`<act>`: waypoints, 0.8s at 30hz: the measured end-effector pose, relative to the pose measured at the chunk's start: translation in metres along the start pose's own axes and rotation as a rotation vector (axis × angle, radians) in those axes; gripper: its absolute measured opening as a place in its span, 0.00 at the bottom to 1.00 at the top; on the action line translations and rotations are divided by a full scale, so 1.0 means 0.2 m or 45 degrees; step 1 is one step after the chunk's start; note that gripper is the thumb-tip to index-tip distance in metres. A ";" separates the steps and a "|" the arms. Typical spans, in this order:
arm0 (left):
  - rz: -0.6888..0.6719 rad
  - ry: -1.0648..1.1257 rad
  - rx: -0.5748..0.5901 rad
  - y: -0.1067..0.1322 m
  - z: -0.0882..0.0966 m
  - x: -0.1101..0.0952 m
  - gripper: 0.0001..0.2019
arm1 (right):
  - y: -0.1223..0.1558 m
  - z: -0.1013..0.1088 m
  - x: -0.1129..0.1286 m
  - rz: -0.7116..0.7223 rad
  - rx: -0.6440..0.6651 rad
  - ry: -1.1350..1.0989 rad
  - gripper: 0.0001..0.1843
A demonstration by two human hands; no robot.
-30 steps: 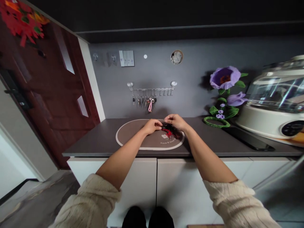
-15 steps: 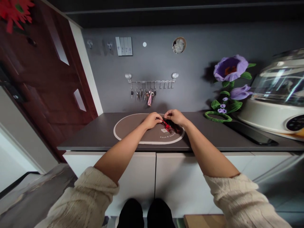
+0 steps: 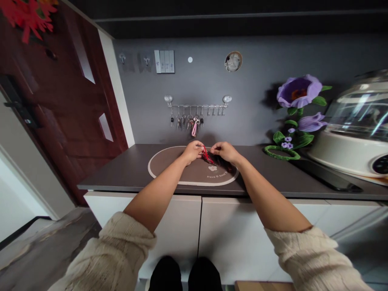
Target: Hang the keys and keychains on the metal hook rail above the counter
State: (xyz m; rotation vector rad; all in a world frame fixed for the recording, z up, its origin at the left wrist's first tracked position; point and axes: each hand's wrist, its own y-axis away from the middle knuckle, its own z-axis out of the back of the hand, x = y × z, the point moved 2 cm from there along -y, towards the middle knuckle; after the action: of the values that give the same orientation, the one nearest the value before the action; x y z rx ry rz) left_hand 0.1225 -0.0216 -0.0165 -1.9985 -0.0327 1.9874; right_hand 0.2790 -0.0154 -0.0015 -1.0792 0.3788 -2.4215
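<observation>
My left hand (image 3: 193,152) is closed on a red cord (image 3: 205,152) with small metal pieces, probably keys, hanging at its lower end. The bunch is over an oval brown mat (image 3: 169,161) with a pale rim. Just to the right, my right hand (image 3: 225,151) has its thumb and fingers pinched together close to the red cord. What the right fingertips hold, if anything, is too small to make out. A dark patch beneath the right hand cannot be told apart from its shadow.
Several keys and a pink strap (image 3: 194,128) hang from a hook rail (image 3: 198,106) on the grey wall. To the right stand purple fabric flowers (image 3: 299,92), a black phone-like slab (image 3: 330,178) and a white appliance (image 3: 348,147). A dark red door (image 3: 72,121) is at left.
The red cord has been lifted and now hangs more upright from my left fingers. My right hand has drawn slightly apart from it. The whole view has shifted a little.
</observation>
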 end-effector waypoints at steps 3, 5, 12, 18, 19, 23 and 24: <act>0.037 0.067 -0.050 0.00 0.01 -0.01 0.03 | 0.00 0.00 0.02 0.012 -0.011 -0.018 0.10; 0.047 0.110 -0.078 -0.01 0.02 -0.01 0.05 | 0.01 0.00 0.03 0.016 -0.026 -0.037 0.11; 0.074 0.271 -0.097 -0.02 0.04 -0.02 0.05 | 0.01 -0.01 0.07 0.075 -0.015 -0.144 0.14; 0.076 0.355 -0.102 -0.04 0.04 -0.01 0.06 | 0.03 -0.03 0.13 0.086 -0.019 -0.123 0.18; 0.075 0.354 -0.109 -0.04 0.04 -0.01 0.06 | 0.04 -0.03 0.15 0.073 -0.018 -0.115 0.19; 0.046 0.349 -0.111 -0.05 0.03 -0.01 0.07 | 0.04 -0.05 0.17 0.094 -0.009 -0.054 0.19; 0.037 0.349 -0.103 -0.05 0.03 -0.01 0.07 | 0.04 -0.06 0.17 0.117 -0.019 -0.028 0.19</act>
State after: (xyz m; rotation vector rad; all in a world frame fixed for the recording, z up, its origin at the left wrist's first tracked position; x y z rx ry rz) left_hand 0.1194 -0.0121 -0.0120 -2.3183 -0.0215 1.7363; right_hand 0.2532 -0.0383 0.0087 -1.0703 0.4307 -2.3283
